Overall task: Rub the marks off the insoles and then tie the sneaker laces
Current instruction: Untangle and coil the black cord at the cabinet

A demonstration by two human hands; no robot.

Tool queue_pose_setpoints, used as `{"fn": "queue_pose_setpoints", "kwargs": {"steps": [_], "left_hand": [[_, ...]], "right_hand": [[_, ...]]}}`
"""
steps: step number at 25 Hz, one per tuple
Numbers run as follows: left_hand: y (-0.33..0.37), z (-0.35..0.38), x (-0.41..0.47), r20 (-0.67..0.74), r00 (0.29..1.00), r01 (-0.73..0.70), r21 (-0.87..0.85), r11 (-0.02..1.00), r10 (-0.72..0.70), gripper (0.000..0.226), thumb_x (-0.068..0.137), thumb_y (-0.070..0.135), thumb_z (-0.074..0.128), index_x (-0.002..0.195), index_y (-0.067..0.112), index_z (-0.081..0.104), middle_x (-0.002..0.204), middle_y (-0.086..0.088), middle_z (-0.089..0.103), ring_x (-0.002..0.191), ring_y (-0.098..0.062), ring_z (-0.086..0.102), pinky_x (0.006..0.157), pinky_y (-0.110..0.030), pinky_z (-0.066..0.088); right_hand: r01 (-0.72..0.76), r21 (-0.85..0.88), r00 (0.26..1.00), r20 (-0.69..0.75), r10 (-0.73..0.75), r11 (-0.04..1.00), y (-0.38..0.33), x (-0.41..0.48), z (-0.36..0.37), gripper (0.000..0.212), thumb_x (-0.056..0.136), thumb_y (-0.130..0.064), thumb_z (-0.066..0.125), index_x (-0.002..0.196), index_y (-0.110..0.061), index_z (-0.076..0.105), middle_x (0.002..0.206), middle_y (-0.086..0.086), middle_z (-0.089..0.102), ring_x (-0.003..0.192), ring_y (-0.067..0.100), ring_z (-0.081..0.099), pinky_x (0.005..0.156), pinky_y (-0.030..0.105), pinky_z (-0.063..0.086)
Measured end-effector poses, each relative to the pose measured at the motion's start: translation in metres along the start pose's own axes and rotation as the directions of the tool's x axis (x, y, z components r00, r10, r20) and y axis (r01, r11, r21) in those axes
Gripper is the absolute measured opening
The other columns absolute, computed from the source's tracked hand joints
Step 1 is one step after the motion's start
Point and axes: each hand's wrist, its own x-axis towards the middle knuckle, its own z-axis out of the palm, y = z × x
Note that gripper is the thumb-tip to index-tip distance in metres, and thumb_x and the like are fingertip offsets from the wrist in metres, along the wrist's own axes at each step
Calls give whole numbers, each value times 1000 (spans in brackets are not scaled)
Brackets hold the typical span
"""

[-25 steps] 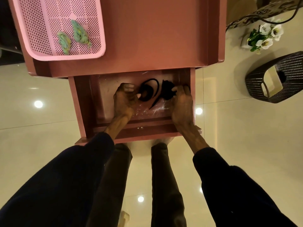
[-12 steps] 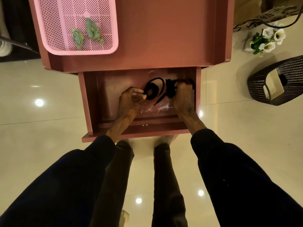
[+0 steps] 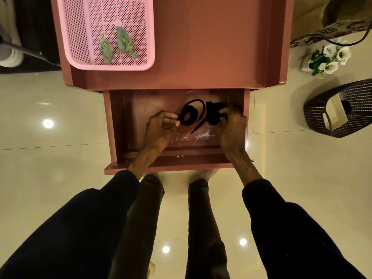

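The left hand (image 3: 161,126) sits in the open drawer (image 3: 115,127) with its fingers curled. Its thumb and forefinger tips meet at the left edge of the coiled lace (image 3: 190,116), but I cannot tell if they pinch it. The right hand (image 3: 232,123) curls its fingers over the lace bundle (image 3: 213,115) and grips it from the right. Both black laces lie between the hands, toward the back of the drawer, on crinkled clear plastic (image 3: 193,135).

A second ago the left hand lay flatter on the drawer floor, just short of the coil. It is now bunched up with its tips at the coil. The right hand has closed further over the bundle. The laces keep about the same place in the drawer.

On the tabletop (image 3: 211,47) above the drawer stands a pink basket (image 3: 112,67) holding two green bundles (image 3: 124,42). On the floor to the right are white flowers (image 3: 328,57) and a black woven basket (image 3: 354,97).
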Motion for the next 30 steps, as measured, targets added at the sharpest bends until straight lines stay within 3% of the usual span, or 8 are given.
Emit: {"fn": "queue_pose_setpoints", "kwargs": {"steps": [2, 5, 9, 13, 17, 23, 30], "left_hand": [[3, -3, -2, 7, 999, 37, -42, 998, -37, 20, 87, 8, 79, 106, 12, 72, 86, 0, 73, 83, -16, 69, 79, -31, 57], [11, -9, -14, 29, 999, 26, -82, 996, -24, 18, 88, 15, 78, 105, 19, 72, 89, -1, 73, 89, -24, 71, 84, -44, 59], [37, -19, -40, 68, 998, 14, -68, 998, -9, 13, 91, 17, 76, 102, 19, 72, 89, 1, 75, 90, -24, 73, 86, -48, 60], [67, -32, -62, 78, 997, -25, -41, 999, 28, 11, 92, 15, 75, 102, 15, 72, 92, -2, 75, 90, -23, 73, 86, -44, 60], [89, -44, -75, 112, 992, -52, -5, 999, 53, 9, 93, 18, 73, 102, 18, 71, 92, -1, 75, 88, -20, 72, 85, -42, 61], [139, -58, -79, 116, 986, -118, 15, 993, 115, 8, 94, 17, 73, 101, 21, 72, 93, 5, 76, 89, -11, 73, 85, -35, 61], [194, -77, -57, 74, 975, -209, 3, 978, 208, 6, 93, 25, 73, 98, 25, 73, 92, 9, 77, 90, -12, 74, 86, -34, 59]], "right_hand": [[-40, 64, 996, -81, 45, 997, 5, -4, -2, 22, 87, 10, 64, 99, -7, 71, 96, 3, 71, 85, 10, 66, 75, 2, 45], [-84, 164, 981, -159, 110, 983, -4, -22, -19, 27, 86, 12, 62, 91, -14, 69, 88, -1, 68, 80, 12, 65, 72, 17, 54], [-132, 241, 985, -75, 154, 961, -12, -36, -37, 15, 91, 1, 69, 97, -12, 70, 93, -3, 69, 87, 9, 66, 77, 11, 50], [-136, 190, 990, -9, 141, 972, -27, -37, -59, 14, 93, -2, 67, 97, -15, 70, 92, -8, 67, 86, 7, 65, 75, 2, 43], [-140, 131, 989, 70, 132, 981, -40, -36, -73, 18, 91, 6, 66, 95, -11, 72, 92, 1, 71, 80, 5, 61, 73, 2, 42], [-108, 126, 993, 55, 102, 986, -73, -26, -95, 20, 90, 3, 69, 102, -12, 74, 100, 0, 74, 88, 7, 65, 76, 1, 42], [13, 217, 999, 43, -23, 976, -111, 14, -125, 19, 90, 2, 70, 100, -13, 76, 97, -5, 74, 88, 5, 69, 78, 17, 56]]}}
